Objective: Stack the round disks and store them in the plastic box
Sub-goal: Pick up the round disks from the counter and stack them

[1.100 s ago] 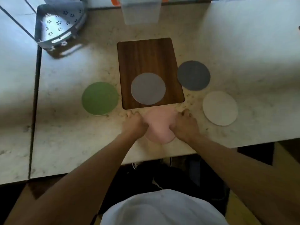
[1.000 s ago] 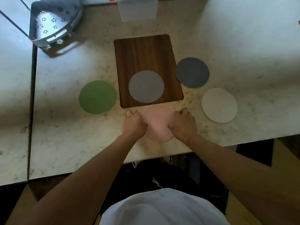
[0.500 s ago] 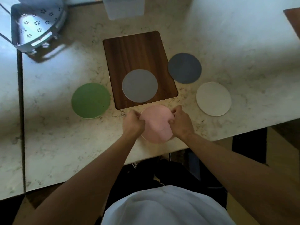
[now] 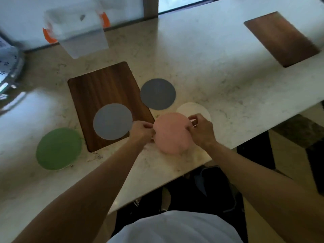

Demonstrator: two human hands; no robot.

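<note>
While the left hand [image 4: 142, 129] and right hand [image 4: 201, 129] pinch opposite edges of the round pink disk [image 4: 172, 135] near the counter's edge, the blurred translucent plastic box [image 4: 82, 38] stands far left, contents indiscernible.

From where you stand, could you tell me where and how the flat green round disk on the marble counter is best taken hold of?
Grip the flat green round disk at its rim, probably from the near left side. It lies flat and thin on the marble counter, so there is no raised part to grab; a fingertip must lift an edge first. Both hands are busy with the pink round disk.
</note>
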